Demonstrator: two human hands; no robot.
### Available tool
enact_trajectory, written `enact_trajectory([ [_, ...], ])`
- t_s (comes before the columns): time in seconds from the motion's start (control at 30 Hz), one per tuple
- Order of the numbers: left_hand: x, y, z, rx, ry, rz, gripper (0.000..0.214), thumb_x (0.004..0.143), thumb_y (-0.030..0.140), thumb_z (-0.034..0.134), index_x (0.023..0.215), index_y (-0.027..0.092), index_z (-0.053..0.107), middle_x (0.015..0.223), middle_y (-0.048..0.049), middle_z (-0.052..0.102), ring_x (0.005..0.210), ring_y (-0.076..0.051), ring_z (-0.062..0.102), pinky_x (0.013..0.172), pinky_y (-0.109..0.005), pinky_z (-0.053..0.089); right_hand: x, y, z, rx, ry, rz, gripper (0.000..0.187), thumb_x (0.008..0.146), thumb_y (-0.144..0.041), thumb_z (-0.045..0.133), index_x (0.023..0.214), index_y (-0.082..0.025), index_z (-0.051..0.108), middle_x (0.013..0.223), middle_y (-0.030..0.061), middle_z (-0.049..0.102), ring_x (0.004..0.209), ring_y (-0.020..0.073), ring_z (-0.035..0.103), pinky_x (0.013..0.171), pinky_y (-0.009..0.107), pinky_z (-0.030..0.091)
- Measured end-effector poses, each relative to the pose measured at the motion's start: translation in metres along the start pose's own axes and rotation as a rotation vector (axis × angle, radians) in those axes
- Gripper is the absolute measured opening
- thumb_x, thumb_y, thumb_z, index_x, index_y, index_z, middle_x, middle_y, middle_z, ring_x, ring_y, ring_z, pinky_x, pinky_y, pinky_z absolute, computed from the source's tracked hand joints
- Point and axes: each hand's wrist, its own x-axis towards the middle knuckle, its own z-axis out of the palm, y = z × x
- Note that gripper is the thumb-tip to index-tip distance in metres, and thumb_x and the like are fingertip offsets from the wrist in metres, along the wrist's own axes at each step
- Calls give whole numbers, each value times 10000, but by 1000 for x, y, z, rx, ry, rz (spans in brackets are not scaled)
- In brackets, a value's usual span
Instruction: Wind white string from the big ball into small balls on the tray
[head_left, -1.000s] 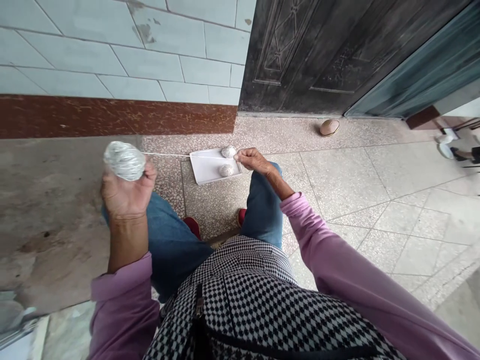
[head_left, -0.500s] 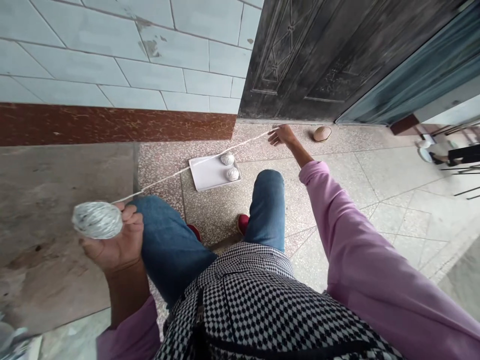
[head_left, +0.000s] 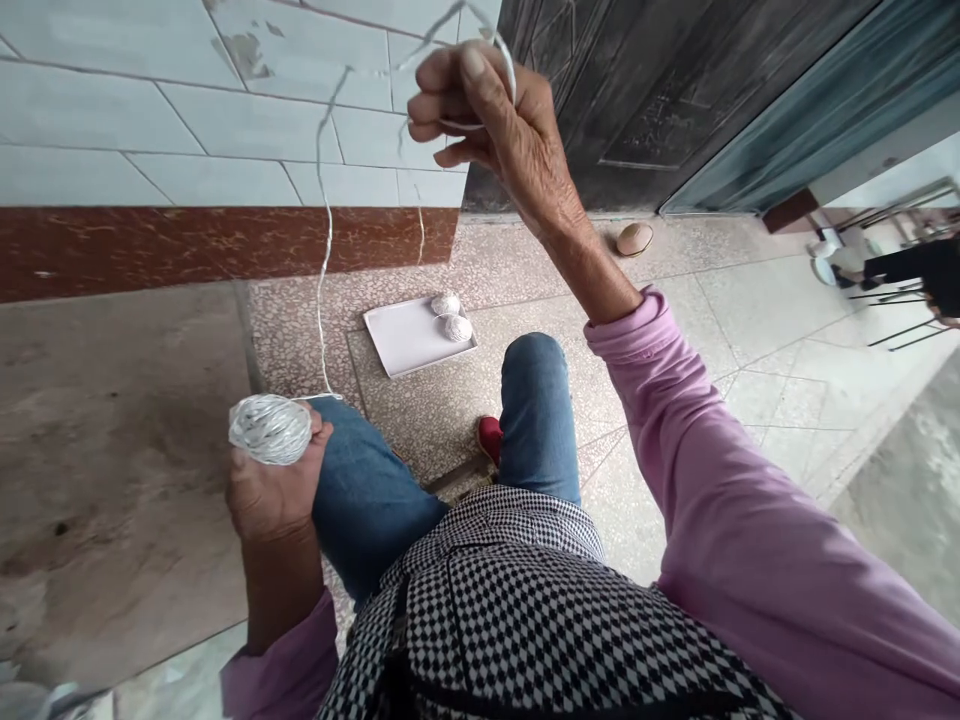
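My left hand (head_left: 274, 490) is closed around a ball of white string (head_left: 269, 428), held low beside my left knee. From the ball a loose strand of string (head_left: 324, 260) rises up to my right hand (head_left: 487, 115). My right hand is raised high in front of the wall and door, its fingers pinched and wrapped on the strand. On the floor ahead lies a white tray (head_left: 405, 340) with two small balls of string (head_left: 452, 316) at its right end.
A tiled wall (head_left: 187, 110) with a red-brown base band runs on the left, and a dark carved door (head_left: 637, 90) stands ahead. A brown oval object (head_left: 634, 238) lies by the door. Chair legs and shoes (head_left: 892, 280) show at far right.
My right hand has swung from low by the tray, out toward the door, then high up, drawing the strand with it. The left hand with the ball dropped to knee level.
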Motion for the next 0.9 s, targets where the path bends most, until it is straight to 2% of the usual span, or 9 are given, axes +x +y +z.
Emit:
enact_trajectory([
  [0.1, 3, -7, -1, -21, 18, 12, 846, 515, 878, 1236, 1067, 312, 934, 1080, -62, 825, 942, -266, 628, 825, -377, 603, -18, -26, 5, 34, -15, -81, 901, 1185, -909, 334, 1264, -176, 852, 1205, -12, 890, 1391, 277, 941, 853, 134, 533],
  [0.17, 4, -11, 3, -28, 18, 6, 838, 516, 879, 1233, 1050, 305, 939, 1062, -64, 830, 896, -251, 625, 780, -361, 602, -25, -20, 3, 18, -39, -96, 830, 1228, -876, 406, 1226, -171, 844, 1191, -12, 881, 1358, 267, 947, 845, 156, 530],
  [0.27, 7, -15, 13, -17, -13, -33, 804, 528, 855, 1245, 1042, 307, 960, 1045, -63, 857, 863, -234, 658, 732, -325, 613, -30, 28, -10, -112, -29, -78, 723, 1336, -773, 540, 1161, -150, 862, 1199, 34, 867, 1346, 244, 935, 847, 175, 565],
  [0.33, 8, -16, 18, -20, -6, -46, 807, 508, 845, 1253, 1016, 292, 960, 1022, -63, 870, 845, -224, 677, 716, -306, 625, -38, 74, -30, -296, -6, -59, 498, 1399, -561, 670, 1203, -165, 899, 1231, 77, 892, 1283, 213, 899, 918, 221, 648],
  [0.43, 9, -17, 22, -31, -4, -35, 810, 491, 829, 1257, 995, 274, 951, 996, -65, 875, 816, -216, 680, 689, -293, 624, -66, 136, -70, -738, -46, 243, 291, 1377, -224, 634, 1346, -121, 904, 1302, 174, 917, 1240, 253, 852, 1169, 364, 668],
  [0.53, 10, -16, 23, -21, 1, -18, 821, 480, 834, 1257, 998, 276, 951, 1004, -66, 879, 815, -214, 681, 679, -288, 623, -105, 176, -106, -916, -204, 527, 327, 1258, -60, 597, 1291, -78, 921, 1372, 284, 920, 1308, 358, 864, 1253, 476, 649],
  [0.63, 10, -14, 26, 24, 21, -10, 816, 455, 831, 1260, 978, 287, 951, 988, -65, 877, 816, -226, 686, 681, -308, 635, -136, 201, -120, -908, -365, 645, 360, 1044, 64, 701, 1237, -102, 955, 1353, 270, 949, 1330, 383, 896, 1260, 478, 678],
  [0.77, 7, -15, 32, 95, 23, -17, 800, 472, 830, 1253, 991, 301, 951, 1011, -65, 888, 860, -253, 702, 734, -349, 656, -146, 221, -90, -713, -385, 535, 497, 1045, 84, 643, 1359, -131, 964, 1482, 213, 953, 1389, 302, 908, 1321, 420, 678],
  [0.9, 3, -20, 41, 177, -7, -1, 829, 581, 869, 1215, 1089, 277, 933, 1078, -99, 899, 951, -296, 756, 828, -409, 682, -145, 209, -6, -117, -302, 233, 384, 1141, -28, 644, 1359, -160, 932, 1515, 176, 937, 1399, 288, 889, 1247, 429, 712],
])
